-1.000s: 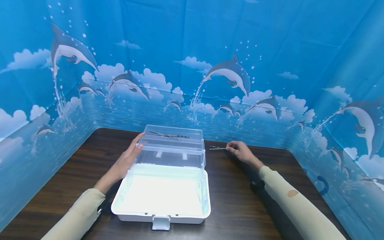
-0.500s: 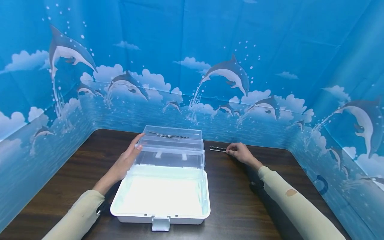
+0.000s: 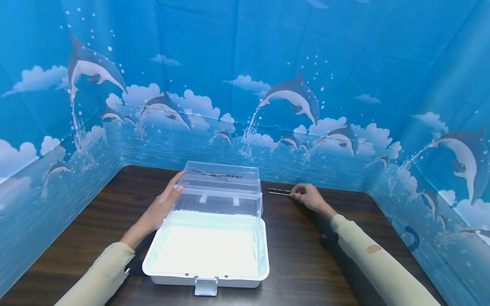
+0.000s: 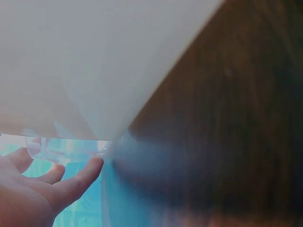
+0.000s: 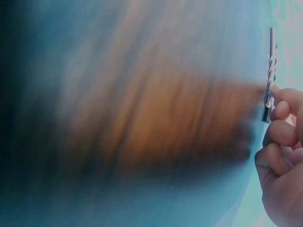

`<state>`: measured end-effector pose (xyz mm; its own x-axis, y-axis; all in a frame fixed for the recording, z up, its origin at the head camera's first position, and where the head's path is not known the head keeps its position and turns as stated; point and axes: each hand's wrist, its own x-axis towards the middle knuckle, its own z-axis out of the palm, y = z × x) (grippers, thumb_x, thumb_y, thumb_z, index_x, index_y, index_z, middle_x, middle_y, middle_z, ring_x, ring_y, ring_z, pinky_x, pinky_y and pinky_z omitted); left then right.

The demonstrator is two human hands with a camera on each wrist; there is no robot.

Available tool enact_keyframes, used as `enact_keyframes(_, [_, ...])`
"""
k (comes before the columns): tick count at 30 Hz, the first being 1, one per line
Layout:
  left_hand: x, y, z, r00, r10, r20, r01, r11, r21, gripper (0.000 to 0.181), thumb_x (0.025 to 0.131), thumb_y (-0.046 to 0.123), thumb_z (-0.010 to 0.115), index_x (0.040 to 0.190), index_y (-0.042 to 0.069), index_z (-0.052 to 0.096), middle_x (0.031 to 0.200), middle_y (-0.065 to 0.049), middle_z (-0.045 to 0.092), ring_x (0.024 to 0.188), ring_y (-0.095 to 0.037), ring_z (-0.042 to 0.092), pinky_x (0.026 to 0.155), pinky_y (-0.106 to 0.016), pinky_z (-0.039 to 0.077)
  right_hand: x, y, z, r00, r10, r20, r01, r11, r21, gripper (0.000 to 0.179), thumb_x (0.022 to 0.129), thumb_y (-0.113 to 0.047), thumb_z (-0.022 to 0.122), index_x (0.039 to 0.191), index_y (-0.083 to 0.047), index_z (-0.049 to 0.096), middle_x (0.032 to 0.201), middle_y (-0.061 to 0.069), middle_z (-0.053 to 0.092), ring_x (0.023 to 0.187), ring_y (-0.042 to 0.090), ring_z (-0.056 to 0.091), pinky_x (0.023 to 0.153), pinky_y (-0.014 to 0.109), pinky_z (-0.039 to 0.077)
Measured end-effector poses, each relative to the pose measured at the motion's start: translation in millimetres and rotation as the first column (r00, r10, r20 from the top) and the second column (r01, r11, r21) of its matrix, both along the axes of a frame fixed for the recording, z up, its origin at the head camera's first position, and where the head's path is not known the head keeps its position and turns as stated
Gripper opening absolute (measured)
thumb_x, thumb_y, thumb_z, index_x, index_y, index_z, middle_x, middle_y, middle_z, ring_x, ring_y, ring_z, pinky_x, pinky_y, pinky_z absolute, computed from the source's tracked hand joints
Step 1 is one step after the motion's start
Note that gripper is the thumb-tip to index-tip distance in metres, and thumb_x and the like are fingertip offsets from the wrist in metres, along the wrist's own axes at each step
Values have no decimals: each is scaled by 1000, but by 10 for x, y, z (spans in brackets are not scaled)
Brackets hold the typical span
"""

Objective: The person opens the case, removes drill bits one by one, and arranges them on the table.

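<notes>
An opened white plastic box [image 3: 206, 279] has its clear lid [image 3: 220, 203] tilted back behind it. My left hand [image 3: 160, 208] holds the lid's left edge, thumb towards me and fingers around the far side; the left wrist view has its fingertips at the clear rim. Several drill bits [image 3: 218, 174] lie in the lid's upper compartment. Right of the box, my right hand [image 3: 310, 197] pinches drill bits [image 3: 279, 191] low over the table, their ends pointing left. In the right wrist view a spiral drill bit [image 5: 270, 75] stands out from the curled fingers.
Both hands work over a dark wood-grain table [image 3: 291, 255]. A blue curtain [image 3: 245, 127] printed with dolphins closes off the back and both sides. A latch [image 3: 206, 287] hangs at the box's front.
The right hand has shifted very slightly, and the two drill bits at its fingertips have spread a little apart. The left hand and box stay put.
</notes>
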<state>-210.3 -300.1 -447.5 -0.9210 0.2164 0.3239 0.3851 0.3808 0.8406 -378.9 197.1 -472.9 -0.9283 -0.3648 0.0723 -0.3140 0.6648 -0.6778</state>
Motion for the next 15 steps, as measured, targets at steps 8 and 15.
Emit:
enact_keyframes(8, [-2, 16, 35, 1000, 6, -3, -6, 1000, -13, 57, 113, 33, 32, 165, 33, 9, 168, -16, 11, 144, -53, 22, 102, -81, 18, 20, -16, 265, 1000, 10, 10, -8, 991, -135, 19, 104, -20, 64, 107, -4, 73, 81, 13, 64, 73, 30, 55, 60, 37, 45])
enact_keyframes(15, [13, 11, 17, 1000, 9, 8, -9, 1000, -11, 57, 113, 34, 32, 164, 35, 8, 166, -19, 15, 144, -55, 22, 99, -83, 18, 156, -397, 765, 987, 99, -126, -117, 982, -146, 26, 104, -36, 62, 110, -13, 73, 69, 12, 55, 59, 29, 47, 55, 38, 40])
